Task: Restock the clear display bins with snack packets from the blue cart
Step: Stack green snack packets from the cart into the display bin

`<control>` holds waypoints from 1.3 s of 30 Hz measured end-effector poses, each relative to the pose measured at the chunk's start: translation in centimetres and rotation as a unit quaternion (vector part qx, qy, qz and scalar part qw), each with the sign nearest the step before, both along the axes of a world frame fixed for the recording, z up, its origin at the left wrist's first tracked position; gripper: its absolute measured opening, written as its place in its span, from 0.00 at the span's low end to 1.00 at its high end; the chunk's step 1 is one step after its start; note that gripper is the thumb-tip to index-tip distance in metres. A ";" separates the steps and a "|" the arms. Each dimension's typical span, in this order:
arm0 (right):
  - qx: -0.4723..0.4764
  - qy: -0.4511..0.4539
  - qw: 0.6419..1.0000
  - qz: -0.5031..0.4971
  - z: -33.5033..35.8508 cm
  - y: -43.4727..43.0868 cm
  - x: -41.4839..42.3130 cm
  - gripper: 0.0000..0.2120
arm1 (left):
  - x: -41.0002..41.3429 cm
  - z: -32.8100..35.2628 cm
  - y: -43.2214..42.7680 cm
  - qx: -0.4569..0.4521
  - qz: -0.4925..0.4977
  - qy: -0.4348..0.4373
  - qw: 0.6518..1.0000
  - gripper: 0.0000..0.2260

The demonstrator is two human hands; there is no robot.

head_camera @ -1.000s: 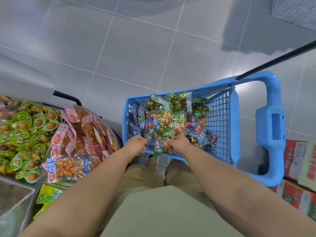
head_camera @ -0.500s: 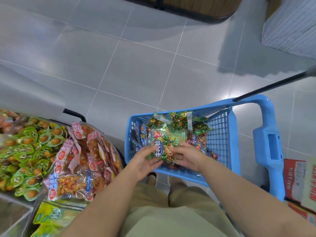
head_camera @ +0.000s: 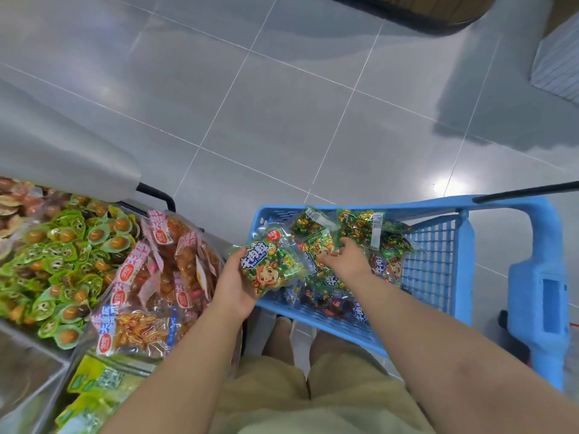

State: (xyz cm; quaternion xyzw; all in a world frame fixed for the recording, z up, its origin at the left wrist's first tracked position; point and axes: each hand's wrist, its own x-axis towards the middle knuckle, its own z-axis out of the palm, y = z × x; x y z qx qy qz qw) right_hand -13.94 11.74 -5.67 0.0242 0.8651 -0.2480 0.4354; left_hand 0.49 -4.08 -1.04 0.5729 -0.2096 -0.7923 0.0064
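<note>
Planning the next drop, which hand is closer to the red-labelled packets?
Left. The left hand, holding a green packet, is right beside the red-labelled packets; the right hand is farther off, inside the blue cart.

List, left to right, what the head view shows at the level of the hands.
Green-wrapped snacks → red-labelled packets → left hand → green packet it holds → right hand → blue cart's mesh wall → cart handle.
</note>
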 end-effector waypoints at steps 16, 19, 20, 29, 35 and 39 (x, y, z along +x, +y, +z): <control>-0.118 -0.067 0.981 -0.138 2.5 3.8 0.0 0.28 | 1.8 0.7 0.2 -0.093 -0.100 -0.049 0.989 0.20; -0.127 -0.101 0.967 -0.196 3.7 4.5 -0.2 0.41 | 1.8 1.4 0.8 -0.108 -0.077 -0.057 0.989 0.35; -0.132 -0.107 0.957 -0.234 4.0 4.8 -0.2 0.40 | 1.8 1.6 1.1 -0.123 -0.069 -0.062 0.988 0.37; -0.367 -0.241 0.805 -0.399 8.6 4.7 3.4 0.22 | 0.3 3.0 7.2 -0.103 -0.057 -0.051 0.992 0.30; -0.268 -0.124 0.894 -0.336 9.0 3.0 6.3 0.30 | -0.4 3.1 8.4 -0.108 -0.097 -0.010 0.989 0.25; -0.199 -0.120 0.951 -0.205 8.2 3.0 5.8 0.22 | 0.1 2.7 7.6 -0.074 -0.076 0.023 0.994 0.25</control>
